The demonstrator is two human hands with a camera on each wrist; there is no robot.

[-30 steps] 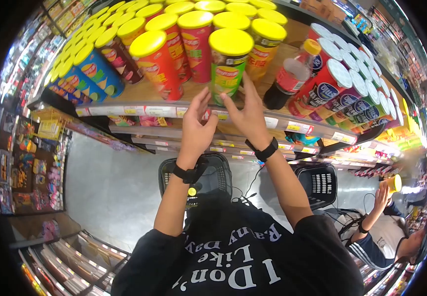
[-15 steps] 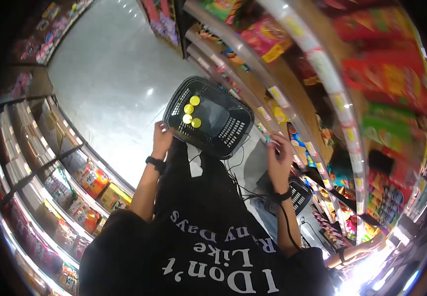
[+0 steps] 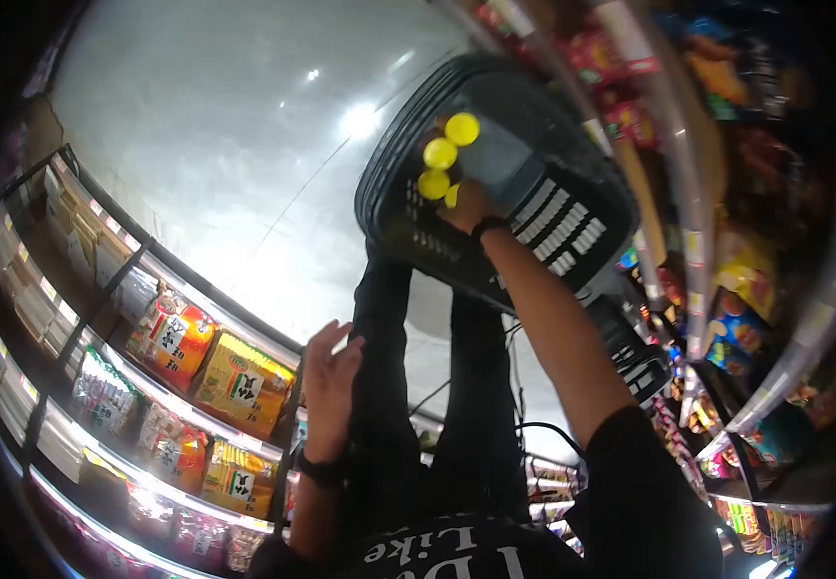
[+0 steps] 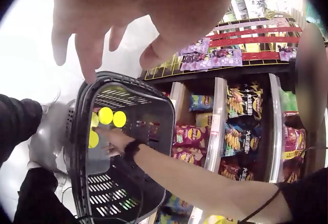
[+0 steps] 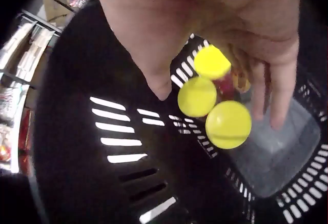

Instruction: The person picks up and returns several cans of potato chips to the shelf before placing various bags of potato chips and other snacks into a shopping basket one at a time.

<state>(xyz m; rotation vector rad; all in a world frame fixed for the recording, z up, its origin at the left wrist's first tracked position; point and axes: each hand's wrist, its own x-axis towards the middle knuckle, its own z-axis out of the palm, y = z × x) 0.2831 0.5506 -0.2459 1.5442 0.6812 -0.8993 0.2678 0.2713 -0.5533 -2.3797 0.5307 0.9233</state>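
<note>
A black basket point(image 3: 389, 183) stands on the floor, with several yellow-lidded canisters point(image 3: 439, 152) standing upright along one side. My right hand point(image 3: 466, 207) is down inside it beside the lids. In the right wrist view, the thumb and fingers of that hand point(image 5: 215, 24) are spread above and around the yellow lids point(image 5: 228, 124); no firm hold shows, and the palm hides part of the canisters. My left hand point(image 3: 329, 391) hangs in the air outside the basket, fingers loosely bent, holding nothing. The left wrist view shows this hand point(image 4: 138, 14) large, above the basket rim point(image 4: 84, 106).
Shelves with packaged snacks point(image 3: 244, 386) line the left. On the right, more shelves hold snack bags point(image 3: 737, 333). Another black basket point(image 3: 630, 357) sits on the floor near my right arm. Cables point(image 3: 437, 391) run around my legs.
Both hands left the canister shelf, and the view turned from it down to the basket. My right hand moved from beside the shelves into the basket; my left hand stays outside it.
</note>
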